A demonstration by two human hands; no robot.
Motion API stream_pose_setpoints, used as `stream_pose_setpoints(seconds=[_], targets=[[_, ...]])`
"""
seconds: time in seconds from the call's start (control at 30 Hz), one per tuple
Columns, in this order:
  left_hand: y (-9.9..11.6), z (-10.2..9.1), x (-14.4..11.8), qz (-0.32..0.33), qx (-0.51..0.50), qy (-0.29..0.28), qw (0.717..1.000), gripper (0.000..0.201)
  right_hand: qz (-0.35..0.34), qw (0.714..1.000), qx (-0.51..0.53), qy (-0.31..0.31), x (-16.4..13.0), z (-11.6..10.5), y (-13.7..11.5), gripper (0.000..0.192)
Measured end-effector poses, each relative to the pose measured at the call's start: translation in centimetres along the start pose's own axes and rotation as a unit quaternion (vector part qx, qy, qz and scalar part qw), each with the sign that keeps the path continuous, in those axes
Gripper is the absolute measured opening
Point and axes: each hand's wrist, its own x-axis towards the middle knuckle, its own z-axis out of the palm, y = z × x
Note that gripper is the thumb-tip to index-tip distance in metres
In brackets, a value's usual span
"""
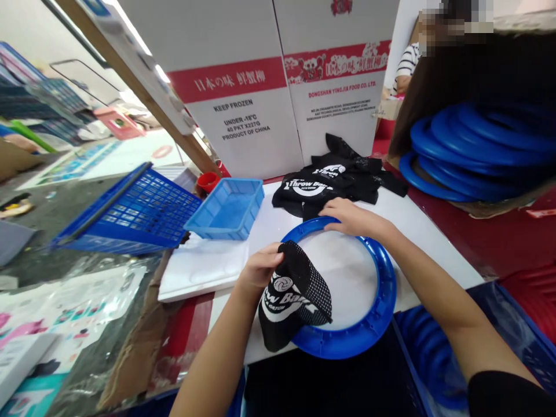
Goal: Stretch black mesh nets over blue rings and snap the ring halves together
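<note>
At your twelve o'clock lies a plain blue ring [382,307] on the white bench [434,243], with black mesh netting [295,295] printed in white lettering at nine, and a light blue tray [226,211] at ten.
</note>
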Motion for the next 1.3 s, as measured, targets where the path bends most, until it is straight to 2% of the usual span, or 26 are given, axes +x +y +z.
stream_pose_setpoints(seconds=[0.1,0.17,0.23,0.3,0.37,0.43,0.5,0.53,0.6,0.73,0.8,0.9,0.97,1.03,1.13,1.2,1.3], targets=[[0.0,-0.5,0.3,-0.002,-0.032,-0.017,0.999,0.042,0.174,0.979,-0.053,-0.094,-3.6,-2.0,0.5,0.037],[0.1,-0.1,0.4,0.009,-0.044,-0.006,0.999,0.044,0.236,0.957,-0.041,-0.164,-5.0,-2.6,1.1,0.033],[0.2,0.7,0.6,0.025,-0.057,0.019,0.998,0.042,0.233,0.952,-0.025,-0.197,-5.2,-2.6,1.5,0.028],[0.3,1.5,0.7,0.037,-0.078,0.035,0.996,0.04,0.191,0.963,-0.023,-0.189,-4.1,-1.8,1.5,0.024],[0.4,2.0,0.8,0.032,-0.092,0.022,0.995,0.039,0.127,0.983,-0.001,-0.135,-2.5,-0.7,1.0,0.024],[0.5,2.0,0.7,0.015,-0.082,0.0,0.997,0.041,0.069,0.995,0.054,-0.045,-1.0,0.3,0.5,0.031],[0.7,1.8,0.7,0.005,-0.055,-0.008,0.998,0.043,0.063,0.993,0.102,0.019,-0.3,0.6,0.5,0.035],[0.8,1.6,0.6,0.007,-0.042,-0.005,0.999,0.044,0.079,0.99,0.111,0.025,-0.3,0.4,0.8,0.034],[1.0,1.3,0.7,0.017,-0.019,0.005,1.0,0.044,0.124,0.985,0.12,-0.01,-1.1,-0.7,1.7,0.039],[1.3,0.9,1.0,0.032,0.016,0.033,0.999,0.041,0.19,0.96,0.104,-0.18,-3.9,-3.1,2.3,0.06],[1.4,0.9,1.2,0.039,0.028,0.043,0.998,0.04,0.189,0.949,0.076,-0.241,-4.6,-3.5,1.2,0.064],[1.6,0.9,1.1,0.043,0.024,0.046,0.998,0.041,0.18,0.947,0.024,-0.264,-4.6,-3.1,-1.4,0.053],[1.9,0.8,0.7,0.052,0.013,0.053,0.997,0.042,0.174,0.95,-0.009,-0.258,-4.2,-2.6,-2.9,0.041],[2.3,0.7,0.2,0.057,0.013,0.049,0.997,0.044,0.14,0.964,-0.026,-0.225,-3.6,-1.8,-3.6,0.033],[2.6,0.4,-0.4,0.03,0.031,0.0,0.999,0.046,0.06,0.992,0.018,-0.105,-2.4,-0.3,-3.2,0.047],[2.6,0.2,-0.5,0.017,0.042,-0.037,0.998,0.045,0.021,0.996,0.077,-0.036,-1.8,0.7,-2.3,0.056],[2.7,0.3,0.0,0.005,0.117,-0.087,0.989,0.042,0.015,0.992,0.121,-0.02,-1.8,1.1,-0.9,0.06]])
